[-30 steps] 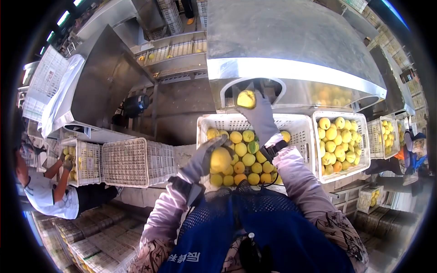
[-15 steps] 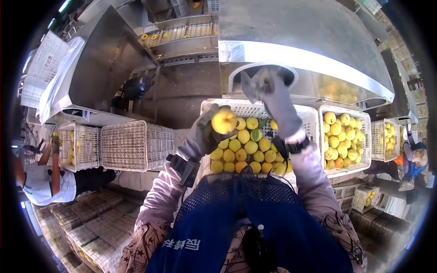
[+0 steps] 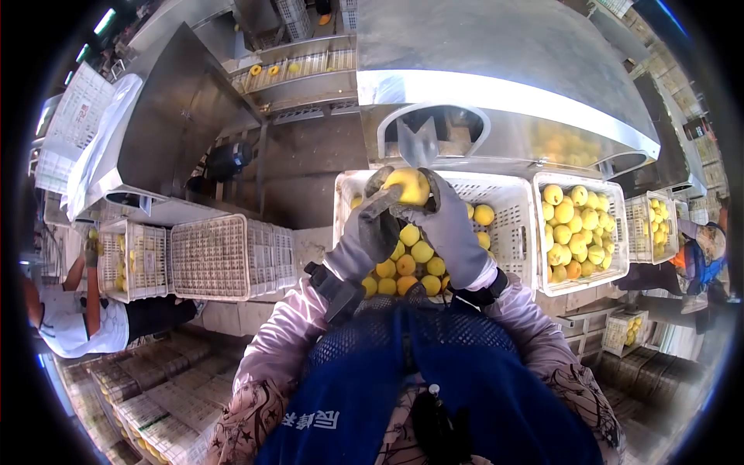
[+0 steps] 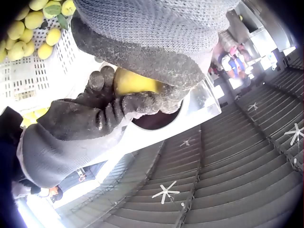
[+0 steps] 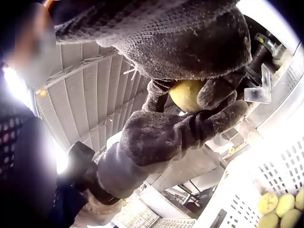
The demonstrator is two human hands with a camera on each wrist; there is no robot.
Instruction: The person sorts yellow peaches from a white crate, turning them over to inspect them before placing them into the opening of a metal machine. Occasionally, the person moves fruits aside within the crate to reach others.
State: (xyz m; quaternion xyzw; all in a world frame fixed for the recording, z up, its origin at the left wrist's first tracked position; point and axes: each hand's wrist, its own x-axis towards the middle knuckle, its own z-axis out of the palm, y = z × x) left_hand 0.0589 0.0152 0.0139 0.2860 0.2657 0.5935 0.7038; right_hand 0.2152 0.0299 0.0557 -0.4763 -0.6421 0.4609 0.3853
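Note:
Both gloved hands meet above a white crate point(image 3: 510, 225) of yellow fruits point(image 3: 422, 251). My left hand point(image 3: 372, 226) and right hand point(image 3: 459, 236) curl round one yellow fruit point(image 3: 408, 186) from either side. Up close in the left wrist view, the left hand point(image 4: 147, 45) covers the top of the fruit point(image 4: 135, 82). The right wrist view has the right hand point(image 5: 185, 45) over the held fruit point(image 5: 186, 95), its underside hidden by fingers. Behind it, a clear pointed piece point(image 3: 418, 141) stands at the machine's oval opening.
A steel machine point(image 3: 496, 46) spans the far side. To the right stands a second fruit-filled crate point(image 3: 540, 267); to the left, stacked crates point(image 3: 209, 256). A person in white point(image 3: 58, 322) works at the far left, another person point(image 3: 705, 256) is at the far right.
The right hand has come back from the machine opening to the fruit in the left hand. The left hand has moved up and right with that fruit.

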